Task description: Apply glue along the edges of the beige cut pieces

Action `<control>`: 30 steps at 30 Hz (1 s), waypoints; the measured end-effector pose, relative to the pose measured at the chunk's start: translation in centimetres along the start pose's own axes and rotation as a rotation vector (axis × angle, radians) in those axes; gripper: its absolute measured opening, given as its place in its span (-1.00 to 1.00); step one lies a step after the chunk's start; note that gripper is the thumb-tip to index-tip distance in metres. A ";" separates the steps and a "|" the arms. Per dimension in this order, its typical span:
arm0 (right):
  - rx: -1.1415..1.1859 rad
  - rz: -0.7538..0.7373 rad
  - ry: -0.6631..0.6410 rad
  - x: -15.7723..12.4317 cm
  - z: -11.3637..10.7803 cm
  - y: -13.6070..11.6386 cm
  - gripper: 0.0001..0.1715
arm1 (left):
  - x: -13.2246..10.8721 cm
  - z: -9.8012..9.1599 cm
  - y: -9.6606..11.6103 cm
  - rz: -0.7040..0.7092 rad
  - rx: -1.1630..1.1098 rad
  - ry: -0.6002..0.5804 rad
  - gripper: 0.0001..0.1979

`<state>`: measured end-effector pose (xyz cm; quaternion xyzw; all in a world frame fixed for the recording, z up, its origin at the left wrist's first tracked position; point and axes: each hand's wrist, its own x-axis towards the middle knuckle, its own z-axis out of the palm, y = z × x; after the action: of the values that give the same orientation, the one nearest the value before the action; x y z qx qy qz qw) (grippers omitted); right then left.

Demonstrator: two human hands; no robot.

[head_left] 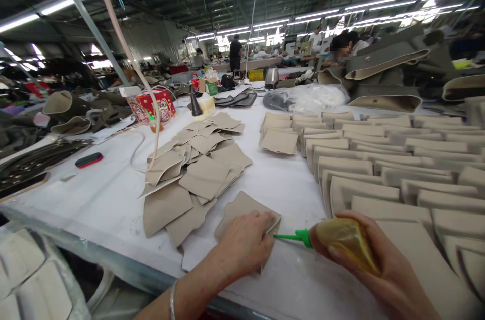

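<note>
At bottom centre of the frame, left hand lies flat, fingers spread, on a beige cut piece, pinning it to the white table so its edge stays put. Right hand is wrapped tight around a glue bottle held sideways, green nozzle touching the piece's right edge, just beside the left fingertips. Loose heap of the same pieces lies left of centre; neat overlapping rows of pieces fill the right half, close against the right wrist. Hanging tube drops from upper left. Red box, kettle and plastic bag sit well apart at the back.
</note>
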<state>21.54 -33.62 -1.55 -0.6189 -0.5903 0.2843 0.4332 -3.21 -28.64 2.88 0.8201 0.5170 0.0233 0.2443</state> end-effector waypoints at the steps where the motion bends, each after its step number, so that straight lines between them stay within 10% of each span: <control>1: 0.012 0.006 -0.006 0.0 0.0 0.0 -0.35 | 0.0 0.1 -0.1 0.003 -0.006 0.008 -0.54; 30: 0.085 -0.024 -0.074 -2.3 0.8 0.0 -0.37 | -0.5 0.8 -0.7 -0.011 0.015 0.010 -0.50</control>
<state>20.50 -35.72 -2.33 -0.5818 -0.6008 0.3265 0.4404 -3.79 -29.09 1.93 0.8188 0.5231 0.0222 0.2356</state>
